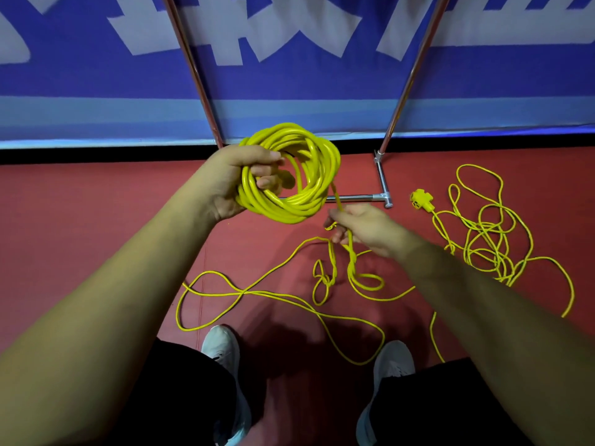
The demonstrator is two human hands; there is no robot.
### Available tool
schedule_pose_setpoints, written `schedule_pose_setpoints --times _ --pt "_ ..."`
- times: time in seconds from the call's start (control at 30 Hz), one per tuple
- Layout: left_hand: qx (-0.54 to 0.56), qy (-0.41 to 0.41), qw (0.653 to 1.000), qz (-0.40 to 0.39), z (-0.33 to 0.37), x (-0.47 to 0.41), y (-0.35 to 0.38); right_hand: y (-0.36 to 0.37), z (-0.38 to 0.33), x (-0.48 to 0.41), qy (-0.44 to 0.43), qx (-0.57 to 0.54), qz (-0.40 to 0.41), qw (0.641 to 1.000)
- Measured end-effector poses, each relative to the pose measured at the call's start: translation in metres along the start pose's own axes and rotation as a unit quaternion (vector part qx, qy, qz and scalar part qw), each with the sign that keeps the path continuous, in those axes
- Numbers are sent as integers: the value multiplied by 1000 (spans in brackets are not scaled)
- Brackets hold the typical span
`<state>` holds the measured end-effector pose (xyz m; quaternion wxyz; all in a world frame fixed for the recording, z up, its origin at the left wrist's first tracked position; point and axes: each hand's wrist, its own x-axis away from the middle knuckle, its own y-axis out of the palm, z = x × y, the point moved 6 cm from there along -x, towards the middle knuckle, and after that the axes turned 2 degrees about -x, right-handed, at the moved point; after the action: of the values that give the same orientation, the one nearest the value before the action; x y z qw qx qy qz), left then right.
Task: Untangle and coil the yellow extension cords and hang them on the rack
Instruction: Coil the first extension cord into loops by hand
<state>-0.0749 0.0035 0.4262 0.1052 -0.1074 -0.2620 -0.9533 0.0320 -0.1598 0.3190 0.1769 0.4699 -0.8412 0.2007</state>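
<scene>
Left hand (pixel 231 181) is gripping the finished yellow coil (pixel 291 175) to keep loops stacked; right hand (pixel 360 228) is pinching the knotted tail (pixel 352 259), feeding slack.

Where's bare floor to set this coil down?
Bare red floor lies left of the left hand holding the coil, up to the black wall strip. Crowded: loose cord loops ahead of the shoes, and the tangled cord right of the rack base.

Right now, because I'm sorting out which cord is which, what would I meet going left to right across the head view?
left hand → coiled cord it grips → loose strand → right hand pinching that strand → yellow connector on the floor → tangled cord
</scene>
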Motion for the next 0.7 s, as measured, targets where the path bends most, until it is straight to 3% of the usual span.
schedule_pose_setpoints --times 0.1,0.27,0.4,0.5,0.7 --pt "-23 16 999 41 -2 -5 -8 17 6 3 18 9 -24 1000" --pt "57 97 971 212 -3 -10 -27 43 -9 12 10 -57 -74 996" --pt "75 179 940 281 13 -1 -42 52 -12 15 -20 38 -88 995" --pt "40 224 924 309 21 5 -51 61 -6 22 -9 47 -105 993" --pt "80 205 889 401 12 12 -68 77 -19 26 -68 126 -63 988"
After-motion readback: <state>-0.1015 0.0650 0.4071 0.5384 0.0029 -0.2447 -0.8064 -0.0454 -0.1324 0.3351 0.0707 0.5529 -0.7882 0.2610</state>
